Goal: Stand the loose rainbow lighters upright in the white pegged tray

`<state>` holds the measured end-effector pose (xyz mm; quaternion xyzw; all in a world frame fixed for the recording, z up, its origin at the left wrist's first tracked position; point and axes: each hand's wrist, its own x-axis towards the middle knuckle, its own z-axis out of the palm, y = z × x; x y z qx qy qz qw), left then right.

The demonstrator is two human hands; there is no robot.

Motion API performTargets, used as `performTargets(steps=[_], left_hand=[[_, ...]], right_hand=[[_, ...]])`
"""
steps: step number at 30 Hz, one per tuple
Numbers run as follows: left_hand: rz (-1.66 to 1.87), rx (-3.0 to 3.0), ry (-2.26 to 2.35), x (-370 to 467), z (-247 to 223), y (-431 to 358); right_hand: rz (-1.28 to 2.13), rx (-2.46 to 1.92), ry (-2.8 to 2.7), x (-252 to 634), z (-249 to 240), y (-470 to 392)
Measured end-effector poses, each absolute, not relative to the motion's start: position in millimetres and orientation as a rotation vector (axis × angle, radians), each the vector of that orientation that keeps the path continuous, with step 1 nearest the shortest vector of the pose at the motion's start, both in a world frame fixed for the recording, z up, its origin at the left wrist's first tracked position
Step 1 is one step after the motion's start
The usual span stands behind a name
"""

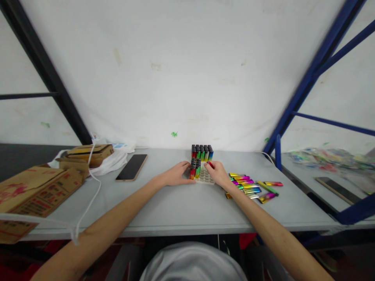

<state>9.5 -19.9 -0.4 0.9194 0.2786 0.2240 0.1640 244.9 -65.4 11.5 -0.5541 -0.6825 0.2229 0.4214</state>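
Note:
A pale tray with rows of small holes (205,178) lies on the table in front of me. Red and green lighters (195,170) stand upright in its left part. Behind them stands a block of lighters with black tops (202,152). My left hand (177,174) rests at the tray's left side, thumb and fingers apart around its edge. Over the tray's right side, my right hand (217,172) pinches a small red item, mostly hidden by the fingers. To the right of that hand lies a loose pile of shiny coloured lighters (249,189).
A dark phone (131,168) lies left of my left hand. Cardboard boxes (43,191), white plastic and a white cable (95,180) are at the far left. A blue metal frame (304,93) rises at the right, with another phone (336,190) beyond it.

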Motion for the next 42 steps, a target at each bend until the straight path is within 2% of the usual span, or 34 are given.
performTargets(steps=[25, 42], left_hand=[[0.639, 2.621, 0.806, 9, -1, -21], [0.645, 2.612, 0.791, 10, 0, -21]], right_hand=[[0.419, -1.244, -1.87, 244, 16, -74], [0.48, -1.254, -1.821, 247, 12, -71]])
